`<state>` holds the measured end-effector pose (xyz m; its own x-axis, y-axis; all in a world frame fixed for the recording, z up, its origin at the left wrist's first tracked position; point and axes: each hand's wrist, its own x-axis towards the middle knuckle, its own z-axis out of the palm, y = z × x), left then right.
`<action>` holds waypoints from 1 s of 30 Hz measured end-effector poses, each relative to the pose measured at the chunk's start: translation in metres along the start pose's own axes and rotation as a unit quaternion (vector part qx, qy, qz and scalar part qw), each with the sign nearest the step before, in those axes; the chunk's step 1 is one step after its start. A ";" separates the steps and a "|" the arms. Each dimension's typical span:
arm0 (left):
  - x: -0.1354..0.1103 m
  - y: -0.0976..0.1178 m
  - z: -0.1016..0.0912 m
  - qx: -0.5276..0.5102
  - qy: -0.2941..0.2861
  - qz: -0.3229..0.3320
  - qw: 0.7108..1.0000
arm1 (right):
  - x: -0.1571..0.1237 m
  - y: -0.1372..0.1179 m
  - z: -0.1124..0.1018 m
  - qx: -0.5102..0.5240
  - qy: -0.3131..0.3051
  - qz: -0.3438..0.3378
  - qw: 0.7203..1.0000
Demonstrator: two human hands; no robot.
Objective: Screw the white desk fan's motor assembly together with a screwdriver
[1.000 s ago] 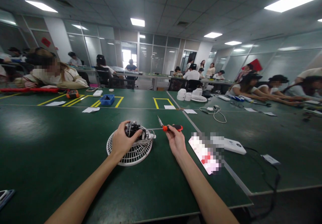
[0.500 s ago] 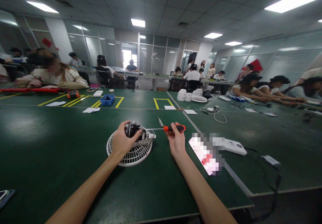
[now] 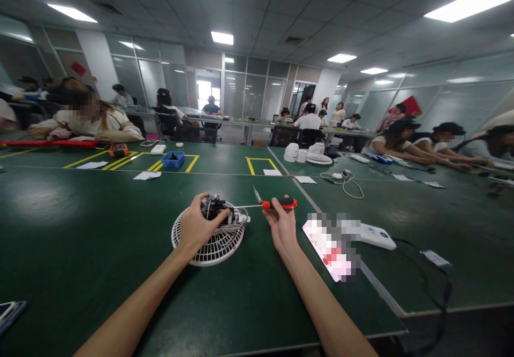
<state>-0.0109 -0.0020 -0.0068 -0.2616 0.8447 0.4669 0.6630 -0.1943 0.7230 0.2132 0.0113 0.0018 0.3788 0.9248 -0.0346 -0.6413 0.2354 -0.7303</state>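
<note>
Resting over the white fan grille (image 3: 212, 253), the black motor assembly (image 3: 214, 207) lies uncovered at the middle of our clock face, pale wires (image 3: 242, 218) looped toward three o'clock. With its inside exposed, the work looks part-done; whether any fastening is loose or tight, and how much is left, cannot be told. The left hand (image 3: 196, 227) grasps the assembly from eight o'clock, thumb and fingers parted to its width. At three o'clock the right hand (image 3: 283, 228) pinches the handle of an orange-and-black screwdriver (image 3: 288, 203), whose shaft points to nine and reaches the assembly; the tip is hidden. Farther out on the green table (image 3: 100, 282), a phone (image 3: 319, 239) lies at four o'clock, white housings (image 3: 291, 152) at two, a blue tray (image 3: 173, 164) near eleven.
</note>
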 end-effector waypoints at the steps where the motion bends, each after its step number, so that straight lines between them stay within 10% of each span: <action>1: 0.000 0.000 0.000 0.002 -0.001 0.000 1.000 | 0.001 0.000 -0.001 -0.002 -0.003 -0.004 1.000; 30: 0.000 -0.002 0.000 -0.005 0.003 0.002 1.000 | 0.008 0.003 -0.004 0.025 -0.005 0.027 0.999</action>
<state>-0.0118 -0.0011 -0.0080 -0.2639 0.8404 0.4734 0.6569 -0.2027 0.7262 0.2165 0.0180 -0.0033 0.3355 0.9398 -0.0656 -0.6933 0.1992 -0.6926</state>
